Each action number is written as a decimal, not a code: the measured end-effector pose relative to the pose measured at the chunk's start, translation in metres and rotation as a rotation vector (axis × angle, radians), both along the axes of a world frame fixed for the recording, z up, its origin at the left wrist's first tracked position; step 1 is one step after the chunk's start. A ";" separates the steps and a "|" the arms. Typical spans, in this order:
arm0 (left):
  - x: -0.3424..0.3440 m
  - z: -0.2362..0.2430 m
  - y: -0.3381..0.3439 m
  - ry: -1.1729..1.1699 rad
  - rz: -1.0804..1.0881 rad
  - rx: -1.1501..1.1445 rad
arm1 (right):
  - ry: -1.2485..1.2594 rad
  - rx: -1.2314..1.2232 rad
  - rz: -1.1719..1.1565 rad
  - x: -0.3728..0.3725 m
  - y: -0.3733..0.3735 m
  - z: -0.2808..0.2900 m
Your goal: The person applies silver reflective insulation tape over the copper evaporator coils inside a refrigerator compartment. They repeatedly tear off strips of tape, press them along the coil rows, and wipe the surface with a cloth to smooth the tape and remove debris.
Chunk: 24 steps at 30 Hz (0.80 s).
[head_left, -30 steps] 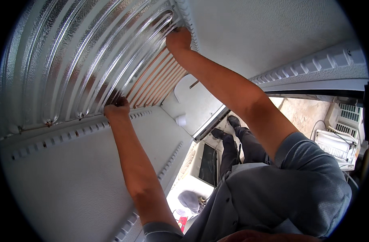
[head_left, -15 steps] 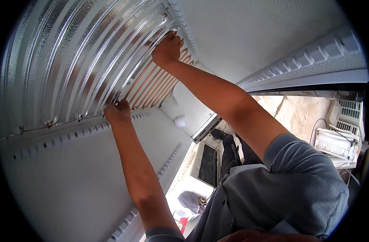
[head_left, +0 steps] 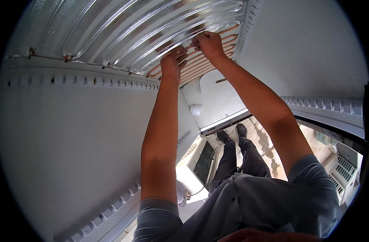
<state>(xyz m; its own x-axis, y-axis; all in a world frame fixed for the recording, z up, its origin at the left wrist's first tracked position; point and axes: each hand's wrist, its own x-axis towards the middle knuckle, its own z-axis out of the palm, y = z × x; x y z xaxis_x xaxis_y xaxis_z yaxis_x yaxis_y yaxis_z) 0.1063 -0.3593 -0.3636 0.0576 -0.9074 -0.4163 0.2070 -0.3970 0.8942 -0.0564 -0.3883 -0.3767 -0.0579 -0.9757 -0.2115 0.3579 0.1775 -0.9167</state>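
Shiny silver foil tape (head_left: 148,30) covers long looping runs of tubing on the white inner wall above me. Below its lower edge, several bare copper tubes (head_left: 204,67) run side by side. My left hand (head_left: 173,63) is at the lowest foil edge and the first bare tubes, its bent fingers somewhat apart. Higher and to the right, my right hand (head_left: 208,46) is closed, with thumb and fingers pinched at the foil's edge. What lies between its fingertips is mostly hidden.
White cabinet walls (head_left: 79,133) with notched plastic rails (head_left: 108,82) enclose my arms. A small white fitting (head_left: 196,109) sticks out low on one panel. Past the metal-edged opening (head_left: 227,124) are my legs, stone flooring, a white appliance with a dark panel (head_left: 204,163) and a vented unit (head_left: 343,171).
The view has shifted, so the coil wall now sits higher and further right. My hands have come closer together along the foil's edge, and my left fingers have spread somewhat.
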 end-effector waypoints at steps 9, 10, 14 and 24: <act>0.033 0.016 0.007 0.033 0.339 0.119 | -0.045 0.224 0.280 0.063 0.011 0.018; 0.036 0.020 0.010 0.009 0.379 0.111 | -0.051 0.249 0.293 0.066 0.012 0.021; 0.059 0.030 0.008 -0.006 0.515 0.135 | -0.093 0.267 0.270 0.053 0.006 0.027; 0.076 -0.001 0.016 -0.154 0.717 -0.005 | 0.399 0.007 -0.589 -0.039 -0.008 -0.006</act>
<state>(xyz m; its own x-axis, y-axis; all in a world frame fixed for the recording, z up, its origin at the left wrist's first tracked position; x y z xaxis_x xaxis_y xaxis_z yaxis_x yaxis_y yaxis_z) 0.1820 -0.3430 -0.3643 0.6955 -0.6264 -0.3520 0.2866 -0.2073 0.9353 -0.0955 -0.3960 -0.3831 -0.6497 -0.7569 -0.0708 0.0338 0.0642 -0.9974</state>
